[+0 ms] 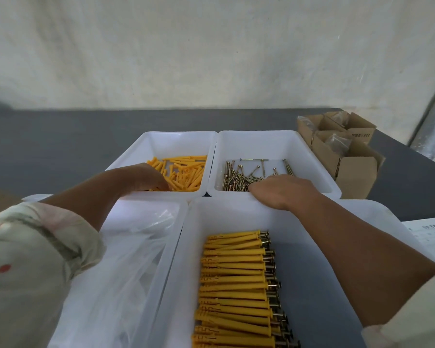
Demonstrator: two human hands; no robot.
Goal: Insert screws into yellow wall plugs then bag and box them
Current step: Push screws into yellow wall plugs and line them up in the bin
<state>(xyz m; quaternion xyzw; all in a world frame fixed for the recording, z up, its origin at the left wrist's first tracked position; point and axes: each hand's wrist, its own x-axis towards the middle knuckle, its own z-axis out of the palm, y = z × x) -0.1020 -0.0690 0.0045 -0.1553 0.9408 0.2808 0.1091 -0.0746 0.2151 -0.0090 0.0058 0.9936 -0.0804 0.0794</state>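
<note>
Head view gives me my left hand (146, 178), fingertips down among loose yellow wall plugs (186, 175) in the far-left tray (178, 133); I cannot tell whether it grasps one. My right hand (284, 190) lies over the screws (239, 179) in the adjoining tray (259, 133), its grip likewise hidden. Assembled plugs (236, 285) lie in rows in the near-right tray (236, 214).

White trays (173, 143): four. Hands: two, left hand (146, 178), right hand (284, 192). Plugs (186, 174), screws (236, 178): too many to count.
</note>
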